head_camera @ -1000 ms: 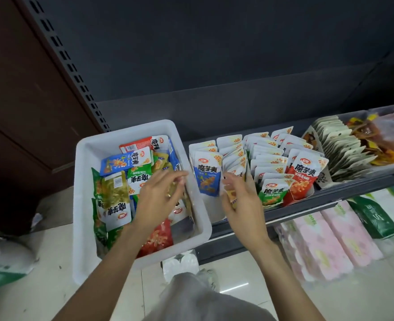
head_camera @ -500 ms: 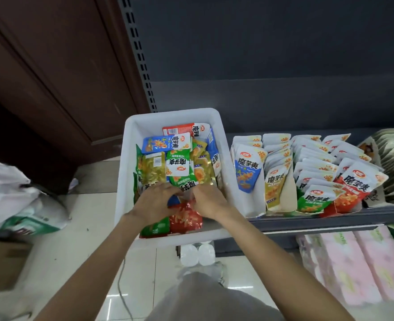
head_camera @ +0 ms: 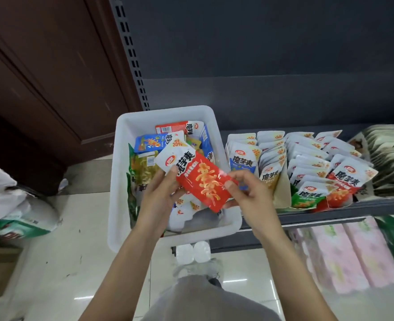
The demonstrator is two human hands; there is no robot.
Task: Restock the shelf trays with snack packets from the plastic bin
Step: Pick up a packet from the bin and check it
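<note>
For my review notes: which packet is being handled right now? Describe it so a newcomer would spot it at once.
Start at the white plastic bin at the left end of the shelf. Above its middle, the left hand and right hand hold one red packet between them. It is the only packet lifted clear of the pile, tilted, with a white top and orange snack picture.
</note>
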